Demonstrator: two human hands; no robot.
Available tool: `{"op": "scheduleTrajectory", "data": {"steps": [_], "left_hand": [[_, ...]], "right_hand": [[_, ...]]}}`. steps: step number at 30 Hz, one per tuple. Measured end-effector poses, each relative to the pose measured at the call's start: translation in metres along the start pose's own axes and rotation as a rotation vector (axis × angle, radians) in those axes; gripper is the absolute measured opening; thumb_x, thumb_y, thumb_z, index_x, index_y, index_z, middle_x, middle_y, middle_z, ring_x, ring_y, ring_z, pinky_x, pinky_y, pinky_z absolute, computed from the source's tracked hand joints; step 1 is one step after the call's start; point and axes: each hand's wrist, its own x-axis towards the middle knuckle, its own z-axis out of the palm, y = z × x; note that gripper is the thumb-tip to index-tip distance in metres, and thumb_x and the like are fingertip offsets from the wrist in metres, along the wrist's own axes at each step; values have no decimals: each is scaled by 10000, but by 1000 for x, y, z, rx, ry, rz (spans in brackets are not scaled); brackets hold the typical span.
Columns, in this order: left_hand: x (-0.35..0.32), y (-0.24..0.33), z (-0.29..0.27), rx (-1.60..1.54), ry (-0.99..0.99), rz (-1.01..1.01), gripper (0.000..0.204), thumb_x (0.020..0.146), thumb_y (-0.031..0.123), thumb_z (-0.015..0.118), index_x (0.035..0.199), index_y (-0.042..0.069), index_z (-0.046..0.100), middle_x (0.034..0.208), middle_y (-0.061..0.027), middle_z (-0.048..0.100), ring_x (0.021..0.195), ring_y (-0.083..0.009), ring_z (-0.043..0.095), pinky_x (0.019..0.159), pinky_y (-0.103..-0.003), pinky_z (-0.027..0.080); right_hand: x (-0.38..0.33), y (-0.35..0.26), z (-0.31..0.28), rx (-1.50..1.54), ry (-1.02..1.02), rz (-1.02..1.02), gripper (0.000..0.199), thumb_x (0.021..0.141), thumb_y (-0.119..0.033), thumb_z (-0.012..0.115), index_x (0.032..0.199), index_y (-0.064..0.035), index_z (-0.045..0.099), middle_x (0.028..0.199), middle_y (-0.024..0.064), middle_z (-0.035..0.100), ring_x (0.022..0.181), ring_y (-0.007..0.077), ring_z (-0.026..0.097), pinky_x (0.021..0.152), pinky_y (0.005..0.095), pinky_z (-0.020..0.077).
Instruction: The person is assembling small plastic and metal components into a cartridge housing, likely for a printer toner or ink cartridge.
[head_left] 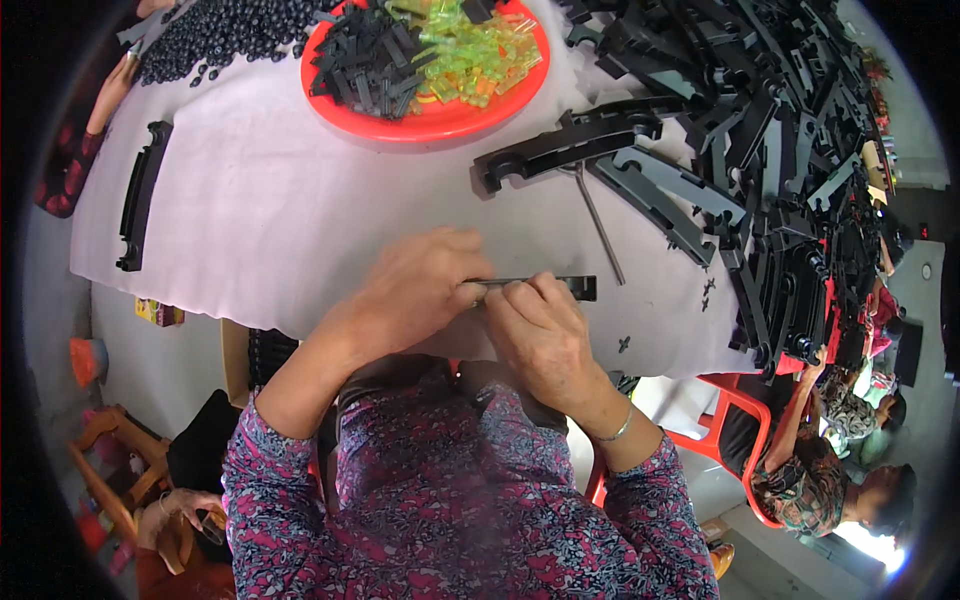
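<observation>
In front of my body, over the near edge of the table, both hands are together on a narrow black plastic part (583,288). My right hand (545,335) is closed with its fingers bent over the part, whose slotted end sticks out to the right. At the part's left end is my left hand (420,280), its fingers curled in and slightly blurred by motion. Most of the part is hidden by my fingers. A thin metal rod (600,222) lies just beyond my right hand, under a long black plastic part (570,148).
A red plate (425,130) holds black and yellow-green clear pieces. Long black parts (740,130) are heaped right; small black pieces (225,35) lie far left, near another person's hand (118,85). One part (143,195) lies left. Red chairs (735,440) and people are right.
</observation>
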Motion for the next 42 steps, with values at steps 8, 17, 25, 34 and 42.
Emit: {"op": "scheduleTrajectory", "data": {"steps": [8,17,25,34,42], "left_hand": [[0,6,-7,81,-109,-71,173,839,138,704,949,4,702,892,-139,609,884,-368,626,740,-467,489],[-14,30,-24,84,-70,-102,370,801,210,752,1105,12,679,965,-146,610,915,-375,624,776,-462,498],[-41,19,-2,26,89,-95,398,731,46,775,1114,11,675,976,-147,609,906,-375,616,788,-450,507],[-38,18,-4,5,82,-79,391,725,24,769,1103,2,672,939,-150,603,873,-367,615,761,-446,500],[-37,20,-10,-41,58,-118,357,714,-7,731,1069,2,694,903,-140,600,825,-343,618,734,-429,499]], "right_hand": [[9,-2,-31,194,-54,151,177,841,-76,712,1012,-35,687,906,132,642,861,332,621,730,409,511],[23,87,-48,-212,-8,555,211,831,-192,760,921,-15,688,894,196,701,858,399,680,759,473,531],[18,92,-60,-162,-205,644,172,759,-140,713,851,5,710,764,209,691,739,347,692,723,421,533],[-13,85,-75,16,-137,624,154,745,-66,746,783,26,628,637,82,578,614,122,538,609,315,467],[-2,87,-69,37,-231,709,143,703,-111,715,740,13,654,652,157,621,638,273,620,647,377,511]]}}
